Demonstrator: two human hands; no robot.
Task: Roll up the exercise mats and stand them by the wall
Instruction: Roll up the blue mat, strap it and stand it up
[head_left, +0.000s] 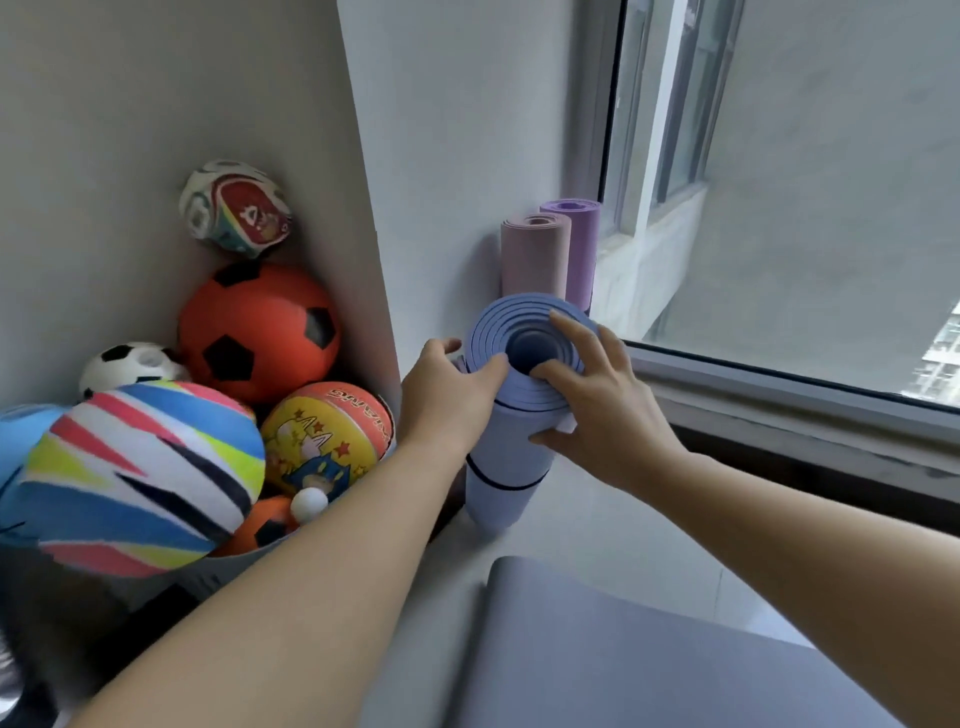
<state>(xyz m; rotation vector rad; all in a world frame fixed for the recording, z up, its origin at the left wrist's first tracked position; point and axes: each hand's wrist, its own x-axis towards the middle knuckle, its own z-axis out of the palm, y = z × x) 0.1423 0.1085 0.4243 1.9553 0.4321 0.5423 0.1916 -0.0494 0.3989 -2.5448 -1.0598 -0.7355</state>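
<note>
A rolled lavender-blue mat (506, 467) stands upright on the floor by the white wall, with a thin dark band around its lower part. My left hand (447, 395) grips its top from the left, thumb over the rim. My right hand (597, 395) holds the top from the right, with fingers on the rolled end and thumb round the side. Behind it a pink rolled mat (535, 254) and a purple rolled mat (582, 249) stand upright against the wall. A grey mat (623, 654) lies flat on the floor at the bottom.
A tub (228, 569) of several balls sits in the left corner, among them an orange football (260, 332) and a striped ball (140, 478). A large window with a low sill (779, 395) runs along the right.
</note>
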